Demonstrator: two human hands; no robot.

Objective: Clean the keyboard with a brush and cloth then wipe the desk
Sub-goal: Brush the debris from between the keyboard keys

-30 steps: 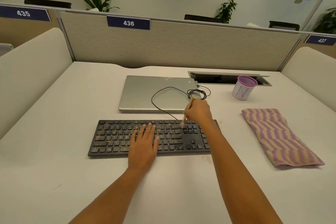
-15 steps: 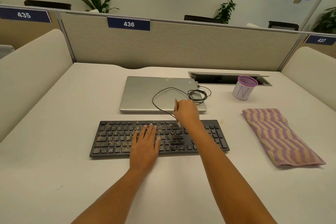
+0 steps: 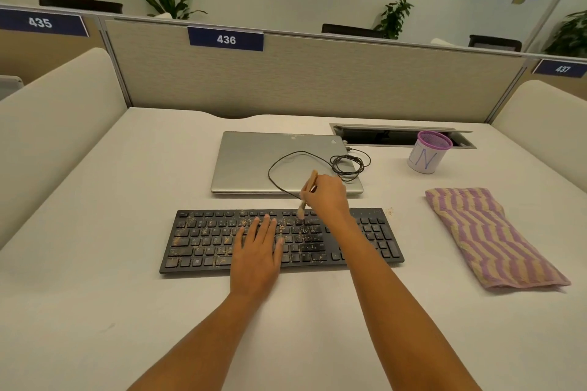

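- The right hand (image 3: pixel 327 197) is slightly further left than a second ago. Its grip is clamped on the thin wooden-handled brush (image 3: pixel 310 184), and the bristle tip rests on the top key rows, right of centre.
- The left hand (image 3: pixel 257 251) has not moved. It lies flat on the middle keys with straight fingers, holding nothing.
- The flat black keyboard (image 3: pixel 203 238) lies across the pale surface (image 3: pixel 95 232), just in front of the person. Tan crumbs (image 3: pixel 190 225) are thick on its left and middle keys, and a few lie on the surface by its far right corner.
- The folded purple-and-tan striped cloth (image 3: pixel 489 238) lies untouched to the right, well apart from the keyboard.
- A closed silver laptop (image 3: pixel 247 162) sits just behind the keyboard. A thin black cable (image 3: pixel 346 165) is looped and coiled on its lid.
- A purple mesh cup with a white paper wrap (image 3: pixel 428 152) stands near the open cable slot (image 3: pixel 381 136), in front of the beige partition (image 3: pixel 317 79).
- The right forearm crosses the keyboard left of the number pad and hides keys there. The left hand covers others.
- Count: one keyboard, one brush, one cloth, one laptop, one cup, two hands.
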